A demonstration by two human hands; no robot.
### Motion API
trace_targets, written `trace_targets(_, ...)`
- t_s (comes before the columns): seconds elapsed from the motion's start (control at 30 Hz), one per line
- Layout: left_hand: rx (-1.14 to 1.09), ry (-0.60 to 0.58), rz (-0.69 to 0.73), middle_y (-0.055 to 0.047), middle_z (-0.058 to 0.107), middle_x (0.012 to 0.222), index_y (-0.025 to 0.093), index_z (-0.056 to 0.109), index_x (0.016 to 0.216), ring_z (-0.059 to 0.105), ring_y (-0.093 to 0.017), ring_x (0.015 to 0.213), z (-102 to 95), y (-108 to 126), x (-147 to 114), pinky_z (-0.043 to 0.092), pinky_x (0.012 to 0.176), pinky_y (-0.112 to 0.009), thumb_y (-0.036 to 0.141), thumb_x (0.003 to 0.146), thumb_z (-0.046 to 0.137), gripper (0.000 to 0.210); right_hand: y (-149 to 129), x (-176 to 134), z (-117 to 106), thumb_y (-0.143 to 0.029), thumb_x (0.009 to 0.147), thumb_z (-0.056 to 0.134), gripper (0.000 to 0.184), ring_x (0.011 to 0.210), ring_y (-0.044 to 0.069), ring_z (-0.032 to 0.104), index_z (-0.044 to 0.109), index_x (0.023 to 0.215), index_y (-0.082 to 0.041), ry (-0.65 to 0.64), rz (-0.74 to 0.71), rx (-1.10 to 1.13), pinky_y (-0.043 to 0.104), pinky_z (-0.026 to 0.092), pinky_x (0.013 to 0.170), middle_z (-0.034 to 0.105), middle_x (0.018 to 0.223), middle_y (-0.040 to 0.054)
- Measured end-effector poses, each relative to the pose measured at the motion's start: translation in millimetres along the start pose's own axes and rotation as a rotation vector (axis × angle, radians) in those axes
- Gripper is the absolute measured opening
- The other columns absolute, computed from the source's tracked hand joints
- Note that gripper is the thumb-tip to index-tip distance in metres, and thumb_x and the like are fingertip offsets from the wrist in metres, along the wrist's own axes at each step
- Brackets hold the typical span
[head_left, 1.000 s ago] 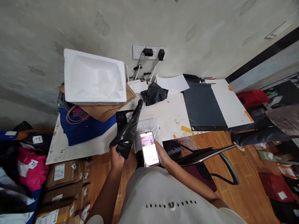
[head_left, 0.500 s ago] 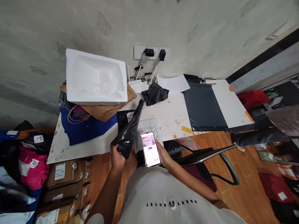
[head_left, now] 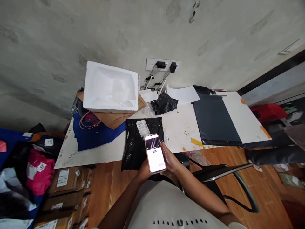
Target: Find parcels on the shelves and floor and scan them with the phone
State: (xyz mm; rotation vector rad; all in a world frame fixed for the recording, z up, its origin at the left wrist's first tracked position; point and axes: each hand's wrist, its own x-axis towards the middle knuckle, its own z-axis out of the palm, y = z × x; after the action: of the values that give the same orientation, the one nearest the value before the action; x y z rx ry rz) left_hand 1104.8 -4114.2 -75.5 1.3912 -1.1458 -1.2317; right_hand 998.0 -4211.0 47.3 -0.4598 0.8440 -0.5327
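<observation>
A lit smartphone (head_left: 156, 157) is in my right hand (head_left: 170, 158), which grips its right edge, thumb at the side. My left hand (head_left: 143, 170) is against the phone's lower left edge. Its fingers pass behind the phone, so their hold is hidden. Just beyond, a black plastic mailing bag (head_left: 132, 140) lies spread over the table's front edge. A white printed label (head_left: 142, 128) is on the bag, close above the phone. The phone's screen shows a dark camera strip over a white page.
On the table (head_left: 178, 127) are a white foam box (head_left: 111, 86) over brown paper, blue fabric (head_left: 100, 138), a crumpled black bag (head_left: 165, 103) and a dark grey mailer (head_left: 215, 119). Labelled cartons (head_left: 64, 181) stand below left; a chair (head_left: 226, 171) is at my right.
The black mailing bag, raised and bunched in my left hand before, now lies flat, label up. My left hand has moved right to the phone. The barcode on the screen gave way to a dark view.
</observation>
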Motion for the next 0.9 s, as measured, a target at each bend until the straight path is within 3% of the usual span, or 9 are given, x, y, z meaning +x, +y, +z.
trace_targets(0.1, 0.121, -0.122, 0.034, -0.006, 0.069, 0.116, 0.027, 0.07, 0.109, 0.062, -0.026, 0.107, -1.0, -1.8, 1.6, 0.048, 0.095, -0.044, 0.023, 0.069, 0.072, 0.04, -2.0, 39.8, 15.5, -0.063, 0.085, 0.05, 0.053, 0.09, 0.027, 0.071, 0.066, 0.107, -0.018, -0.035, -0.022, -0.061, 0.043, 0.054, 0.085, 0.077, 0.091, 0.0073)
trace_targets(0.2, 0.199, -0.186, 0.106, -0.004, 0.068, 0.116, 0.027, 0.073, 0.1, 0.06, -0.023, 0.11, -10.4, 2.1, -0.6, 0.046, 0.099, -0.039, 0.022, 0.07, 0.073, 0.03, -6.6, 70.3, 28.5, -0.063, 0.085, 0.05, 0.055, 0.091, 0.026, 0.071, 0.065, 0.111, -0.018, -0.051, -0.056, -0.084, 0.042, 0.053, 0.086, 0.076, 0.092, 0.0072)
trace_targets(0.4, 0.254, -0.063, 0.159, -0.006, 0.066, 0.109, 0.024, 0.068, 0.108, 0.06, -0.018, 0.103, -39.1, 8.7, -16.2, 0.048, 0.093, -0.034, 0.027, 0.085, 0.061, 0.025, -14.4, 92.0, 39.4, -0.062, 0.088, 0.045, 0.056, 0.091, 0.026, 0.071, 0.064, 0.112, -0.016, -0.059, -0.045, -0.139, 0.044, 0.053, 0.087, 0.076, 0.096, 0.01)
trace_targets(0.57, 0.272, 0.047, 0.136, -0.007, 0.065, 0.102, 0.022, 0.067, 0.108, 0.06, -0.018, 0.098, -60.4, 3.3, -26.5, 0.049, 0.089, -0.032, 0.027, 0.089, 0.056, 0.023, -14.2, 95.6, 40.9, -0.061, 0.089, 0.043, 0.057, 0.089, 0.026, 0.071, 0.063, 0.114, -0.014, -0.047, -0.033, -0.17, 0.044, 0.054, 0.086, 0.076, 0.096, 0.0115)
trace_targets(0.9, 0.222, 0.096, 0.127, -0.006, 0.067, 0.1, 0.023, 0.069, 0.105, 0.061, -0.018, 0.097, -73.0, 3.0, -24.8, 0.047, 0.089, -0.033, 0.025, 0.088, 0.058, 0.021, -14.4, 99.9, 37.4, -0.063, 0.089, 0.041, 0.059, 0.082, 0.024, 0.072, 0.064, 0.114, -0.015, -0.044, -0.034, -0.207, 0.04, 0.056, 0.08, 0.076, 0.092, 0.0102)
